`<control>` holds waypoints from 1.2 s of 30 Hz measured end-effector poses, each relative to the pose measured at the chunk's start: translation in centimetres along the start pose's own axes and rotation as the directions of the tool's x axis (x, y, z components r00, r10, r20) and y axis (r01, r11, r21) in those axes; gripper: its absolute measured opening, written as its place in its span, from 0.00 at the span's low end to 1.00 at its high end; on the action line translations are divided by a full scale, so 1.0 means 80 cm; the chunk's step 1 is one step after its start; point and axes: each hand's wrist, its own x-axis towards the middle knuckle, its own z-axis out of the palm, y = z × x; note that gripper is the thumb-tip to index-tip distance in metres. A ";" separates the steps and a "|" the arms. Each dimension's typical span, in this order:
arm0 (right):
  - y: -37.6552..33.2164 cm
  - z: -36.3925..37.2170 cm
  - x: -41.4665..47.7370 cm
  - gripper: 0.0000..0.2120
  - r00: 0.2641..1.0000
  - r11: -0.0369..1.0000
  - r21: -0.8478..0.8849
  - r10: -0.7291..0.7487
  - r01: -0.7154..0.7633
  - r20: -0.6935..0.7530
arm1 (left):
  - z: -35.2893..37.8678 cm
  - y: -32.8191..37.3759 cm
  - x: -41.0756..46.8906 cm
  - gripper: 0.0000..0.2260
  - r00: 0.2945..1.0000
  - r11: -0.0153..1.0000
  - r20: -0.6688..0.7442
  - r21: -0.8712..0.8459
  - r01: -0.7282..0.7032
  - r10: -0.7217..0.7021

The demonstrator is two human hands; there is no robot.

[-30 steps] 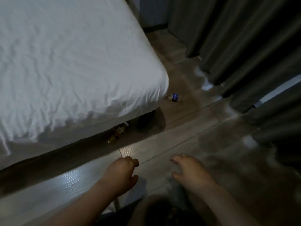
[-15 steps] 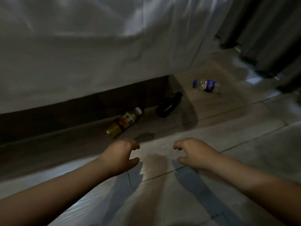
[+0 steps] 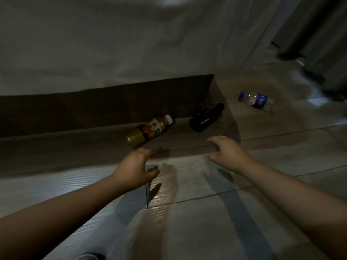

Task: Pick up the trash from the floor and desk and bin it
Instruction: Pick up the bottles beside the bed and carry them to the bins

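Three bottles lie on the tiled floor by the bed's corner. A gold-labelled bottle [image 3: 149, 131] with a white cap rests on its side against the bed base. A dark bottle [image 3: 206, 117] lies just right of it. Farther right, a clear bottle [image 3: 255, 100] with a blue cap and label lies in the open. My left hand [image 3: 135, 168] hovers just short of the gold bottle, fingers curled apart, holding nothing. My right hand [image 3: 226, 153] is stretched out below the dark bottle, also open and empty.
The bed's white sheet [image 3: 131, 44] hangs over a dark wooden base [image 3: 93, 107] across the upper view. Dark curtains [image 3: 319, 34] hang at the right. Grey floor tiles [image 3: 206, 222] spread under my arms.
My view has dropped from above the bed down to floor level. Both hands have reached forward toward the gold and dark bottles, which now look closer.
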 end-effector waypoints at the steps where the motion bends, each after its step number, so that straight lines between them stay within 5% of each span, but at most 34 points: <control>1: 0.003 0.001 0.011 0.29 1.000 1.000 -0.010 0.001 -0.002 -0.011 | 0.001 -0.005 -0.001 0.26 1.000 1.000 -0.017 0.007 0.007 -0.007; 6: 0.014 0.012 0.043 0.26 1.000 0.998 -0.064 0.012 -0.014 -0.029 | 0.007 -0.019 0.001 0.32 0.998 0.998 -0.069 0.070 0.003 0.002; 11: 0.016 0.017 0.081 0.38 0.997 0.992 -0.113 -0.055 0.048 -0.060 | 0.006 -0.035 0.014 0.38 0.994 0.995 -0.107 0.092 0.030 -0.020; 19: 0.018 0.027 0.108 0.46 0.994 0.992 -0.124 -0.017 0.030 0.103 | 0.006 -0.043 0.024 0.44 0.994 0.976 0.042 0.198 0.093 -0.103; 22: 0.021 0.034 0.092 0.40 0.999 0.985 -0.172 0.001 0.008 0.053 | 0.009 -0.042 0.017 0.41 0.997 0.966 0.019 0.248 0.070 -0.076; 25: 0.022 0.037 0.074 0.18 0.991 0.959 -0.280 0.014 -0.051 -0.133 | 0.013 -0.038 0.010 0.31 0.999 0.975 -0.046 0.224 -0.007 0.018; 27: 0.024 0.038 0.068 0.16 0.973 0.949 -0.305 0.001 -0.074 -0.232 | 0.013 -0.034 0.009 0.25 0.994 0.977 -0.057 0.196 -0.078 0.091; 31: 0.033 0.033 0.072 0.35 0.980 0.969 -0.240 0.012 -0.061 -0.198 | 0.012 -0.030 0.021 0.22 0.981 0.968 -0.097 0.204 -0.146 0.169; 36: 0.041 0.027 0.092 0.48 0.999 0.974 -0.225 -0.029 0.032 0.016 | 0.019 -0.030 0.033 0.35 0.996 0.972 0.004 0.216 -0.089 0.090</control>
